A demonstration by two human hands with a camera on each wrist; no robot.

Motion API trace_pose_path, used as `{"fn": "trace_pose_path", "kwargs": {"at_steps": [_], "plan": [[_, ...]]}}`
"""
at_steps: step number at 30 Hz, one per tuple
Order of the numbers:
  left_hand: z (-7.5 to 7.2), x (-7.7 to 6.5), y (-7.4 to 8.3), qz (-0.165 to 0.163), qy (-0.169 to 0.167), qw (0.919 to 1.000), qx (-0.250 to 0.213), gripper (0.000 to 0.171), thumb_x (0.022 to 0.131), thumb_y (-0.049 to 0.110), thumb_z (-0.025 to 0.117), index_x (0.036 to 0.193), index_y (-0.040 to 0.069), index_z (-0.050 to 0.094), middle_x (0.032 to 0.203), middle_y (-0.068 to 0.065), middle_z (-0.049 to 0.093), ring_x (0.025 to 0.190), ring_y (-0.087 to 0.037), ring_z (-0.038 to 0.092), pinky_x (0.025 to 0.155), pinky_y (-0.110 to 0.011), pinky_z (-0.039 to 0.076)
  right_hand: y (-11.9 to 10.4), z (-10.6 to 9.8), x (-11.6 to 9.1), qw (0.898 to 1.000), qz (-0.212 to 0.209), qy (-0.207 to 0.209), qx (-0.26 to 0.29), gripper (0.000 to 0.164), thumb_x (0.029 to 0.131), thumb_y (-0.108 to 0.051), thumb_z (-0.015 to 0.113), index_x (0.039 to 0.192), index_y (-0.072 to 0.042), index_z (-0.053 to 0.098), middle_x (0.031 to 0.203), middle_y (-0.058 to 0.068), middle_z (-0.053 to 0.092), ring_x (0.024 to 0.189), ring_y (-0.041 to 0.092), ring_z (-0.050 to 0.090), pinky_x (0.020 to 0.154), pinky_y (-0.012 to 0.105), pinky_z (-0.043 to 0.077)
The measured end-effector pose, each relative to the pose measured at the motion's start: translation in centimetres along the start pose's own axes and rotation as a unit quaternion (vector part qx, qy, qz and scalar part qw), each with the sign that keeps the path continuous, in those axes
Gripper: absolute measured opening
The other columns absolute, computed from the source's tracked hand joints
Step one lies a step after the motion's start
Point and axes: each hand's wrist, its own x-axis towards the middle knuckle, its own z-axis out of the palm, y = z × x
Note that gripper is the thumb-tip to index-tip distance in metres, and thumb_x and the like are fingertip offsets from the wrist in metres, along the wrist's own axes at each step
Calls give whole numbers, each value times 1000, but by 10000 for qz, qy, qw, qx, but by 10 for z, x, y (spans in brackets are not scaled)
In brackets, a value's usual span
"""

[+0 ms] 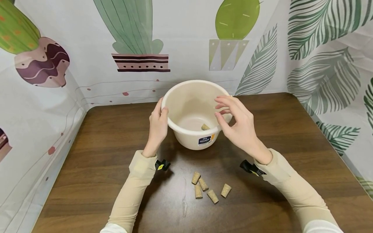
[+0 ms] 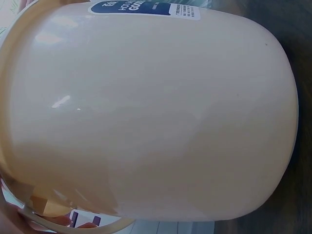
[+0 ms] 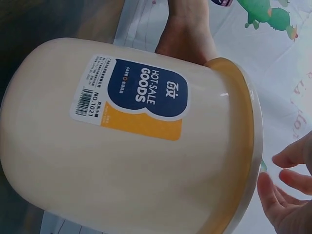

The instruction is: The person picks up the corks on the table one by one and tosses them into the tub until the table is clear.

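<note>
A cream plastic bucket [image 1: 186,139] stands upright on the table, with one cork [image 1: 205,127] lying on its floor. My left hand [image 1: 158,124] grips the bucket's left rim, thumb on the near side; in the left wrist view its fingers [image 2: 12,222] show by a loop at the rim. My right hand [image 1: 240,126] is over the right rim, its fingers loosely bent and spread, nothing visible between them. Several tapered corks [image 1: 212,196] lie loose on the table in front of the bucket. A blue and yellow label [image 3: 146,92] is on the bucket's wall.
The brown wooden table [image 1: 110,155] has rounded far corners. Behind it and along both sides hangs a white cloth [image 1: 186,38] printed with cacti and leaves. Black straps with small devices [image 1: 253,168] are worn at both wrists.
</note>
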Motion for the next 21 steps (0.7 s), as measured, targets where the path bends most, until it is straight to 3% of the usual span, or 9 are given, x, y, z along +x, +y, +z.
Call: {"fn": "trace_pose_path", "kwargs": {"at_steps": [4, 9, 14, 21], "plan": [[0, 0, 1, -34, -11, 10000, 21, 47, 96, 23, 39, 142, 22, 48, 137, -6, 57, 111, -24, 61, 96, -44, 47, -2, -2, -3, 9995, -308, 64, 97, 29, 85, 2, 63, 115, 4, 64, 98, 15, 68, 81, 18, 66, 75, 16, 50], [-1, 0, 2, -36, 5, 10000, 33, 47, 96, 23, 39, 143, 22, 48, 138, -6, 57, 112, -22, 60, 97, -44, 47, -8, 0, -7, 9891, -1363, -16, 557, 25, 93, -12, 58, 104, 9, 66, 92, 15, 69, 74, 15, 62, 70, 16, 49], [-1, 0, 3, 13, 35, 10000, 11, 46, 96, 23, 38, 142, 21, 49, 136, -7, 58, 110, -24, 60, 96, -44, 47, -13, 2, -7, 9718, -2186, -200, 858, 19, 92, -5, 55, 91, 7, 70, 84, 12, 71, 70, 13, 61, 70, 19, 50], [-1, -2, 4, -52, 3, 10000, 23, 47, 96, 23, 38, 141, 23, 49, 137, -6, 58, 111, -22, 59, 98, -44, 46, -16, 4, -9, 9506, -2818, -299, 1268, 18, 89, 0, 55, 84, 10, 70, 77, 12, 70, 67, 16, 61, 66, 28, 50]]}}
